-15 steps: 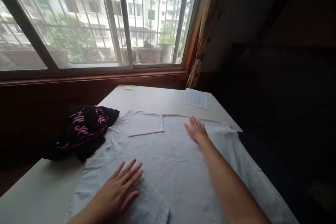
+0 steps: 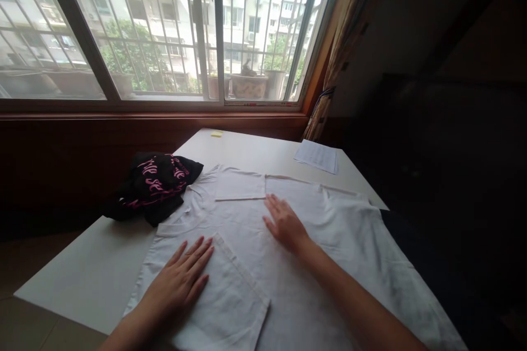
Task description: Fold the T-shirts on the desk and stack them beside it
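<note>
A white shirt [image 2: 255,247] lies spread over the table, its collar toward the left. One sleeve is folded inward at the far side, and the other lies folded in at the near side. My left hand [image 2: 183,274] rests flat on the near sleeve, fingers stretched out. My right hand [image 2: 286,225] is on or just over the middle of the shirt, fingertips by the corner of the far folded sleeve. Its fingers are extended and slightly blurred, with nothing held.
Black cloth with pink lettering [image 2: 158,186] is bunched at the table's left edge. Printed sheets [image 2: 317,156] and a small yellow note [image 2: 217,134] lie at the back of the white table [image 2: 74,269]. Beyond are a barred window and a tied curtain [image 2: 323,104].
My right hand has moved left and nearer across the shirt, from its far edge to beside the far sleeve. My left hand stays on the near sleeve. The camera view has shifted slightly.
</note>
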The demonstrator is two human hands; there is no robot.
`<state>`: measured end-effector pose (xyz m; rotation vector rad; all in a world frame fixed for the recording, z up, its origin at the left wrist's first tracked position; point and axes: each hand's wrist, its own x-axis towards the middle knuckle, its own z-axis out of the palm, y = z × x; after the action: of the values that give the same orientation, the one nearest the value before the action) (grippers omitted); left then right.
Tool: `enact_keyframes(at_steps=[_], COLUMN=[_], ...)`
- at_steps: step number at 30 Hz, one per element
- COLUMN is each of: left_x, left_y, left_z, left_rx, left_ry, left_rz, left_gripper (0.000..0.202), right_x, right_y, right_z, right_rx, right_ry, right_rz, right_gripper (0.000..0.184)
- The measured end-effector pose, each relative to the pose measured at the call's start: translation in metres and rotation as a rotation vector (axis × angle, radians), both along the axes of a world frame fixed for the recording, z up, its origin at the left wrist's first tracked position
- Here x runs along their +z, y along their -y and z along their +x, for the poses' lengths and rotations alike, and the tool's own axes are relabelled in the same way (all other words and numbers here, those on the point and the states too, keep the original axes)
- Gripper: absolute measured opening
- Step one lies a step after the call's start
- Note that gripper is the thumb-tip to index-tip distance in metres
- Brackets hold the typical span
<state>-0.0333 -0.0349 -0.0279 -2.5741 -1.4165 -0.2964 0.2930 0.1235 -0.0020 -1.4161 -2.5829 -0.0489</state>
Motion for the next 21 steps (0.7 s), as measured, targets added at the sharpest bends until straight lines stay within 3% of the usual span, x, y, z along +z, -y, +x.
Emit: enact_keyframes(at_steps=[4,7,13,21], left_x=[-0.008,-0.012,-0.015,-0.016], left_y=[0.001,0.001,0.001,0.002], left_z=[-0.004,-0.008,-0.013,-0.020], left_rx=[0.074,0.100,0.108,0.089], left_ry=[0.030,0.020,0.001,-0.015], left_rz=[0.024,0.045,0.061,0.051], left_gripper=[0.061,0.062,0.061,0.066], right_x=[0.001,-0.002,-0.006,-0.005], right_y=[0.086,0.121,0.133,0.150], right_z=[-0.038,-0.044,-0.026,0.028], right_rx=[0.467,0.633,0.579,0.451], right_ry=[-0.090,-0.093,-0.099,-0.062], right_rz=[-0.097,-0.235,-0.361,-0.281], right_gripper=[0.065,0.071,0.067,0.059])
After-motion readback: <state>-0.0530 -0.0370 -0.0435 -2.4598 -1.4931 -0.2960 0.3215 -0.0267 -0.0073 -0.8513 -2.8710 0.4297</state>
